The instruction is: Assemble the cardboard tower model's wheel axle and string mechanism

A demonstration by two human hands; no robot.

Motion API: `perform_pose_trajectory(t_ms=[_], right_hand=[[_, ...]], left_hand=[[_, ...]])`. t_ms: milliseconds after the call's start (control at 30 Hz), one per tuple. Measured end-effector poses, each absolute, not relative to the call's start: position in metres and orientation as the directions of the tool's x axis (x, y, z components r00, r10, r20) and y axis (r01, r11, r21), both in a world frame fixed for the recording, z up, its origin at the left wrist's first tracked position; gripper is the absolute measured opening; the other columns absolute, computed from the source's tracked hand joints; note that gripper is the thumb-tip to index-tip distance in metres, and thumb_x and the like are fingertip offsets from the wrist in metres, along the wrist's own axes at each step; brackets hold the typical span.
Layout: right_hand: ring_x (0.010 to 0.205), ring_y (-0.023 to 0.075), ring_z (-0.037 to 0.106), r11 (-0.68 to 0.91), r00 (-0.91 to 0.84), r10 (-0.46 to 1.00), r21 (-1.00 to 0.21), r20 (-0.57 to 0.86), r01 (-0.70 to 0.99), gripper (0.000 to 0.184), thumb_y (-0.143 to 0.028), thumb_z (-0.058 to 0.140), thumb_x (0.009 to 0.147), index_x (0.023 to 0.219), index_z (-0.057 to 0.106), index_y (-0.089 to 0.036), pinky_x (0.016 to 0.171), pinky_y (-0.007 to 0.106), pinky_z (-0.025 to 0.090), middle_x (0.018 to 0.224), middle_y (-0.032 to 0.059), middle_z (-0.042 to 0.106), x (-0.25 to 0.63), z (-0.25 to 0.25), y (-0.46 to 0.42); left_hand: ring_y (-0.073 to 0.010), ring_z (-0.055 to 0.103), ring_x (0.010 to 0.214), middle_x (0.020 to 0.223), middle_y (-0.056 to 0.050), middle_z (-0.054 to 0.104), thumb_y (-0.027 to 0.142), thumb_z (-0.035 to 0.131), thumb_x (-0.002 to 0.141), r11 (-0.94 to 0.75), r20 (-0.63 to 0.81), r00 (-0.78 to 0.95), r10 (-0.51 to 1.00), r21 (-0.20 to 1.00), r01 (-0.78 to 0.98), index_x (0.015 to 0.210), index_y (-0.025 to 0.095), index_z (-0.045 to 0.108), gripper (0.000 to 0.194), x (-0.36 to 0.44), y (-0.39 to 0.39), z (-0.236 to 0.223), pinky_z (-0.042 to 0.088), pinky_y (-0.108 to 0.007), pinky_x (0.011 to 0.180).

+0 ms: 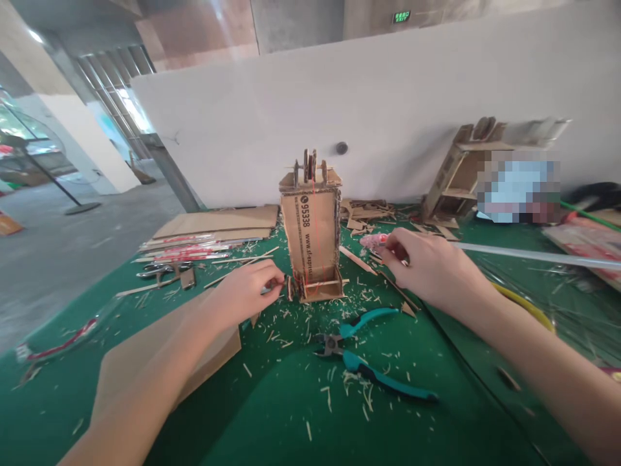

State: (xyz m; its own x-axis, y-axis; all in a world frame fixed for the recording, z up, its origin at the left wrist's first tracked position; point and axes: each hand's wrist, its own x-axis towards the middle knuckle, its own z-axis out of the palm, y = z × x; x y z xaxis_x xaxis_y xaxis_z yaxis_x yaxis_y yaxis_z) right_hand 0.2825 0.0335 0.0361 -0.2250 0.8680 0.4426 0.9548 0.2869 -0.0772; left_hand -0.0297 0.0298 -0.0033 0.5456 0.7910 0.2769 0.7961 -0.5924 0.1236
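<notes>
Forearms (167,356) flank an upright cardboard tower (320,226), long axis vertical, left hand (248,288) pinched narrow beside it, right hand (421,260) curled, hold unclear.

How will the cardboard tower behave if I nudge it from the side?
The cardboard tower may tip rather than slide, standing tall on a small base. It's probably light for its size, its walls being cardboard. The thin stick across its base looks fragile and might snap if knocked.
</notes>
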Motion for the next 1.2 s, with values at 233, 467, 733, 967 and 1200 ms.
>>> perform_pose_trajectory(t_ms=[233,467,733,967,1200], right_hand=[[0.101,0.0305,0.051,0.233,-0.373,0.745,0.309,0.552,0.922,0.026,-0.025,0.04,0.092,0.108,0.057,-0.014,0.066,0.033,0.043,0.116,0.0166,0.055,0.277,0.027,0.037],[0.088,0.0314,0.059,0.075,-0.164,0.945,0.3,0.283,0.951,0.022,-0.015,0.05,0.085,0.106,0.055,-0.01,0.059,0.032,0.042,0.095,0.0175,0.06,0.275,0.022,0.064],[0.087,0.0267,0.06,0.162,-0.226,0.904,0.198,0.362,0.967,0.014,-0.019,0.048,0.087,0.098,0.053,-0.012,0.063,0.031,0.041,0.093,0.0145,0.061,0.267,0.02,0.094],[0.092,0.0262,0.059,0.214,-0.271,0.905,0.201,0.326,0.956,0.016,-0.018,0.05,0.087,0.1,0.053,-0.009,0.072,0.03,0.041,0.096,0.0164,0.062,0.253,0.017,0.115],[0.091,0.0243,0.059,0.263,-0.314,0.886,0.188,0.342,0.946,0.022,-0.027,0.049,0.09,0.103,0.052,-0.009,0.076,0.03,0.041,0.097,0.0151,0.063,0.259,0.012,0.139]], left_hand=[[-0.0134,0.056,0.076,0.086,-0.001,0.057,0.018,0.044,0.085,-0.606,0.286,0.556,0.78,0.125,0.785,0.088,0.02,0.054,0.011,-0.03,0.031,-0.005,0.044,-0.027,0.067],[-0.0132,0.055,0.075,0.085,-0.001,0.057,0.018,0.045,0.085,-0.596,0.273,0.55,0.789,0.121,0.794,0.088,0.02,0.054,0.01,-0.031,0.03,-0.004,0.042,-0.026,0.065],[-0.0133,0.055,0.076,0.086,0.0,0.056,0.019,0.045,0.086,-0.598,0.279,0.553,0.785,0.107,0.795,0.088,0.02,0.054,0.01,-0.031,0.031,-0.007,0.043,-0.027,0.067],[-0.0136,0.055,0.076,0.086,-0.001,0.057,0.018,0.043,0.086,-0.6,0.279,0.555,0.783,0.109,0.792,0.088,0.02,0.055,0.012,-0.03,0.031,-0.006,0.042,-0.026,0.067],[-0.0136,0.055,0.075,0.084,0.0,0.056,0.018,0.044,0.086,-0.607,0.286,0.562,0.776,0.098,0.789,0.087,0.02,0.055,0.011,-0.031,0.032,-0.007,0.042,-0.027,0.068]])
